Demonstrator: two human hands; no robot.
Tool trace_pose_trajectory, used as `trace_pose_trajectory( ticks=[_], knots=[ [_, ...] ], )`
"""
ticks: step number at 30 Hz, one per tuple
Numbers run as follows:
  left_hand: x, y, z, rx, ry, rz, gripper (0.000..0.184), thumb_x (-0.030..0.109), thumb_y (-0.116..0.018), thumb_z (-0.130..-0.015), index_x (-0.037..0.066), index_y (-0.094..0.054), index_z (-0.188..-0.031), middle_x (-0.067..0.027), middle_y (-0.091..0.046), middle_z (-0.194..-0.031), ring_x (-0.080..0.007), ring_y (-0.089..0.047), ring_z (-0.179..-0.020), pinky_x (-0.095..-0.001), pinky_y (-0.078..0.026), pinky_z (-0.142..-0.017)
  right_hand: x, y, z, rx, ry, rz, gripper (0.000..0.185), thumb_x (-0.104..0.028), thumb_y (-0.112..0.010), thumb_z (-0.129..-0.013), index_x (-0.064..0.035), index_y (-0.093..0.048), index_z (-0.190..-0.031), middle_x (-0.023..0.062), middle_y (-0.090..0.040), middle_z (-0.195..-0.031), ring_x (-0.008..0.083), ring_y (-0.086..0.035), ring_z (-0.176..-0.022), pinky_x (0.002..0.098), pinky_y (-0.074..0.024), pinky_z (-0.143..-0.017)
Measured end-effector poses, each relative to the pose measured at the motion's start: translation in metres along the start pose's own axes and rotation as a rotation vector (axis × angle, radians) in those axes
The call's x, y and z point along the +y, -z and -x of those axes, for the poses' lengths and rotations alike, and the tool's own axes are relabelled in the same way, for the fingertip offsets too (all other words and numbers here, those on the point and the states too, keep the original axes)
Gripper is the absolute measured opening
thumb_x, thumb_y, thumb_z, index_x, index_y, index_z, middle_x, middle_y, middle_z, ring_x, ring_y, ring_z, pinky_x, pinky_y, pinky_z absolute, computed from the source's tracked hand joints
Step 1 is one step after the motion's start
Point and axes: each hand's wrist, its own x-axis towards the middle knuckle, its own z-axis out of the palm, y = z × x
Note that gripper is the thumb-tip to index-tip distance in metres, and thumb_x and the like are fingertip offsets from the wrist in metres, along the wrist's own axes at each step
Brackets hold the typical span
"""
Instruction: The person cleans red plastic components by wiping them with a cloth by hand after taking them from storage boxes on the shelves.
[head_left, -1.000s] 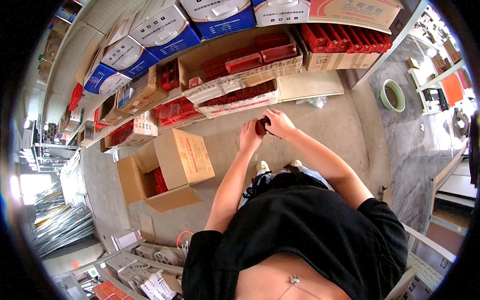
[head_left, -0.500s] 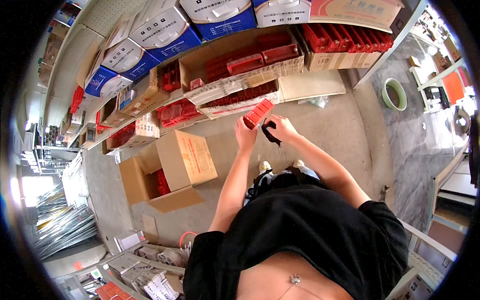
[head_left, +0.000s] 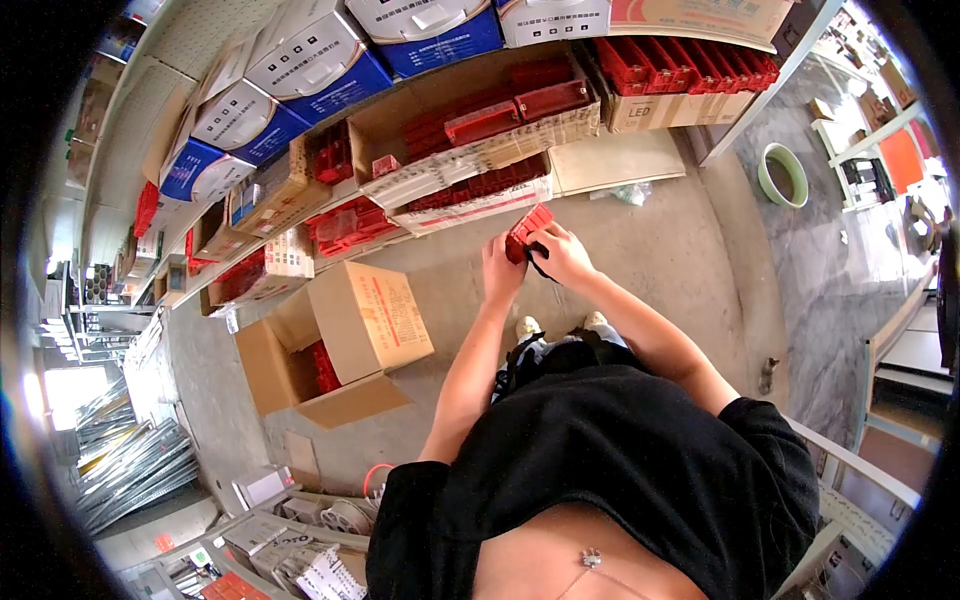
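Note:
My left hand [head_left: 501, 270] grips a red plastic box [head_left: 524, 232], long and ribbed, held up in front of me above the floor. Against its right side, my right hand [head_left: 563, 256] is closed around a small black item [head_left: 539, 264] whose kind I cannot make out. The right fingers cover part of the red box. On the floor to the left stands an open cardboard box [head_left: 375, 315] with more red plastic pieces [head_left: 324, 366] inside.
Ahead, a shelf carries cartons [head_left: 480, 165] of red plastic boxes, with blue and white boxes [head_left: 310, 55] above. A green basin [head_left: 782, 176] stands on the right. Metal rods [head_left: 140, 460] lie far left, and a grey rack [head_left: 260, 540] is at lower left.
My right hand has moved left with the black item, from beside the red box to against it. The box appears turned and is more covered by my fingers.

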Motion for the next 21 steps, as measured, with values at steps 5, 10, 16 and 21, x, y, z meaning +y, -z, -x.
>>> trace_pose_trajectory(
  ticks=[5, 10, 16, 21],
  knots=[
    [-0.005, -0.002, -0.001, -0.008, -0.009, -0.072, 0.041, 0.008, -0.067, -0.066, 0.004, -0.048, -0.102, -0.0147, -0.053, -0.096, -0.0356, -0.049, -0.091, -0.0444, -0.043, -0.076, 0.006, -0.009, 0.001, -0.002, 0.131, 0.140, 0.015, -0.012, -0.062, -0.068, -0.0119, -0.060, -0.084, 0.0069, -0.057, -0.089, 0.0261, -0.057, -0.082, 0.0383, -0.0461, -0.072],
    [-0.004, 0.010, -0.005, 0.071, 0.013, -0.026, 0.047, 0.005, -0.069, -0.063, 0.003, -0.046, -0.104, -0.0170, -0.051, -0.094, -0.0371, -0.048, -0.089, -0.0446, -0.043, -0.075, 0.013, -0.009, 0.003, -0.101, 0.086, 0.170, 0.014, -0.013, -0.062, -0.070, -0.0120, -0.062, -0.084, 0.0062, -0.056, -0.088, 0.0263, -0.057, -0.080, 0.0383, -0.0466, -0.071],
    [-0.006, 0.020, -0.012, 0.045, -0.069, -0.100, 0.049, 0.006, -0.069, -0.062, 0.003, -0.044, -0.105, -0.0171, -0.049, -0.096, -0.0370, -0.048, -0.089, -0.0439, -0.044, -0.074, 0.003, 0.001, -0.003, 0.008, 0.000, 0.024, 0.014, -0.016, -0.061, -0.073, -0.0138, -0.062, -0.087, 0.0070, -0.056, -0.085, 0.0255, -0.058, -0.079, 0.0378, -0.0468, -0.070],
    [-0.004, 0.009, -0.007, 0.001, 0.032, -0.189, 0.049, 0.013, -0.070, -0.064, 0.008, -0.045, -0.106, -0.0127, -0.050, -0.100, -0.0333, -0.048, -0.095, -0.0418, -0.046, -0.076, -0.002, 0.001, -0.010, -0.013, 0.080, 0.106, 0.017, -0.017, -0.063, -0.071, -0.0147, -0.061, -0.088, 0.0065, -0.056, -0.086, 0.0245, -0.057, -0.082, 0.0380, -0.0463, -0.072]
  ],
)
